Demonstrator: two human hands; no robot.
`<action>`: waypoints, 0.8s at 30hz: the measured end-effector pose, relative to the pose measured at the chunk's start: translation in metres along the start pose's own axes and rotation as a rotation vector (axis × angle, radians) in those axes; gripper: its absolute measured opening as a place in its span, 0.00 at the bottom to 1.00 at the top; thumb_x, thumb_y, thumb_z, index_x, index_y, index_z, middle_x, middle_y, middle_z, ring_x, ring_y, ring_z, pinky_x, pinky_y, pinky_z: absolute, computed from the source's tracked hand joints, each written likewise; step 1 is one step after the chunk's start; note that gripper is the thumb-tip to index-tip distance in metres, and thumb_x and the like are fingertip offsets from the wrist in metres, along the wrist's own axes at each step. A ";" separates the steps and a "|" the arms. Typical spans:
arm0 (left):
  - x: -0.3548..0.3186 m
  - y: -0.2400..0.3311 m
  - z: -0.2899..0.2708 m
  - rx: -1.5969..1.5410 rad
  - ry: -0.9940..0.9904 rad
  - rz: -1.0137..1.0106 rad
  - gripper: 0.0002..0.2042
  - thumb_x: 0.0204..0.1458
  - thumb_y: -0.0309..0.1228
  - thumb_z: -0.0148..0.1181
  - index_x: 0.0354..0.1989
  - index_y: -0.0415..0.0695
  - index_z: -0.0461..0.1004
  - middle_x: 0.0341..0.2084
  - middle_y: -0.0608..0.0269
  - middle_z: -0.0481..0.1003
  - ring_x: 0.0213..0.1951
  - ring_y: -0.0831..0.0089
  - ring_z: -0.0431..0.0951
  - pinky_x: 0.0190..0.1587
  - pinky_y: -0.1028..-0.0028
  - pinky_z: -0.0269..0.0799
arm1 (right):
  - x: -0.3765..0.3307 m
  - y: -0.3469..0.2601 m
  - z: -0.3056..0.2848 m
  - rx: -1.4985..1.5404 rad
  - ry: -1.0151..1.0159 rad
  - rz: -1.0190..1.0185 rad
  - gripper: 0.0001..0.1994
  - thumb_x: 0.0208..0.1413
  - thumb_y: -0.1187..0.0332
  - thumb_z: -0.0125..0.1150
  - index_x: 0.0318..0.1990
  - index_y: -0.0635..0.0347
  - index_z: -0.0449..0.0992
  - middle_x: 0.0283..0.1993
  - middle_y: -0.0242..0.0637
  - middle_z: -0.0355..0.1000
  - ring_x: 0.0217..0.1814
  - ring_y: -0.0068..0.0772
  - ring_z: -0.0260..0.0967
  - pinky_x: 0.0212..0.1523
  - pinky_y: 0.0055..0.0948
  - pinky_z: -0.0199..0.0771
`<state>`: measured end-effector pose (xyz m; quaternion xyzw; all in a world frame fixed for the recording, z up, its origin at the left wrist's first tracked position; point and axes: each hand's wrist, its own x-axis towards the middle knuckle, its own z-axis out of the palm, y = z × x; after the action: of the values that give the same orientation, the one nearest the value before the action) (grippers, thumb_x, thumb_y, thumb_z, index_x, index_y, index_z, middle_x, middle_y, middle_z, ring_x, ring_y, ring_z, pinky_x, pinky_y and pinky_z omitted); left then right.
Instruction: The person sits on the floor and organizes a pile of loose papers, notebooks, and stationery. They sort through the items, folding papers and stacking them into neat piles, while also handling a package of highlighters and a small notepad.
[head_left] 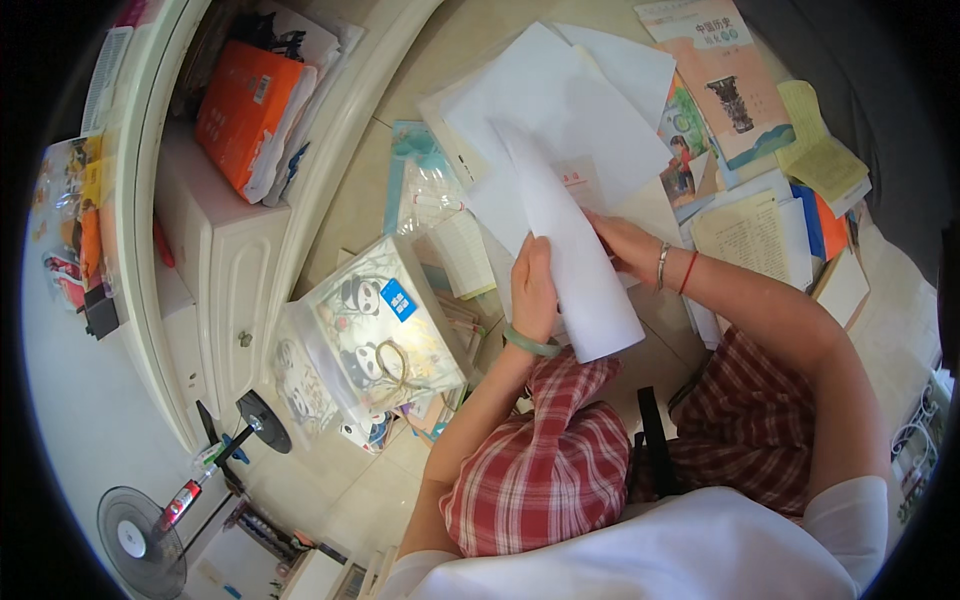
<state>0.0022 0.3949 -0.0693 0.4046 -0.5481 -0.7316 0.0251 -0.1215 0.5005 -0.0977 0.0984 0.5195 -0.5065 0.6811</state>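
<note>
My left hand (pixel 533 285), with a green bangle at the wrist, grips the left edge of a bent white sheet of paper (pixel 575 260) held upright in front of me. Behind that sheet is my right hand (pixel 625 245), with a silver bracelet and a red string at the wrist; it holds the sheet's far side or the papers under it. More white sheets (pixel 560 105) lie spread on the floor beyond. My knees in red plaid cloth are below.
A clear plastic bag with panda pictures (pixel 375 335) lies at the left. Textbooks (pixel 725 75), a yellow notepad (pixel 820 150) and printed pages (pixel 750 235) cover the floor at right. A white cabinet (pixel 225 260) with an orange pack (pixel 250 115) stands left; a small fan (pixel 135 530) is lower left.
</note>
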 end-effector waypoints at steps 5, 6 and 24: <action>0.006 -0.030 -0.010 -0.205 -0.213 -0.277 0.16 0.60 0.38 0.50 0.48 0.38 0.70 0.31 0.60 0.75 0.25 0.74 0.77 0.25 0.76 0.75 | 0.013 0.016 -0.046 -0.158 0.107 -0.059 0.31 0.59 0.41 0.45 0.57 0.58 0.66 0.51 0.34 0.69 0.49 0.26 0.65 0.51 0.31 0.65; 0.006 -0.034 -0.010 -0.254 -0.214 -0.295 0.15 0.58 0.35 0.54 0.48 0.38 0.71 0.32 0.61 0.75 0.27 0.74 0.76 0.29 0.75 0.76 | 0.016 0.019 -0.048 -0.106 0.068 -0.077 0.35 0.57 0.37 0.41 0.59 0.59 0.64 0.52 0.35 0.68 0.51 0.26 0.64 0.52 0.31 0.64; 0.009 -0.078 -0.037 -0.471 -0.039 -0.261 0.14 0.59 0.39 0.51 0.46 0.41 0.72 0.39 0.65 0.75 0.42 0.76 0.74 0.46 0.72 0.71 | 0.030 0.040 -0.076 0.176 -0.070 -0.072 0.25 0.62 0.54 0.46 0.60 0.62 0.63 0.52 0.33 0.70 0.49 0.21 0.69 0.48 0.23 0.72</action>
<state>0.0506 0.3931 -0.1411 0.4405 -0.3064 -0.8437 0.0133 -0.1377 0.5516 -0.1707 0.1214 0.4518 -0.5777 0.6689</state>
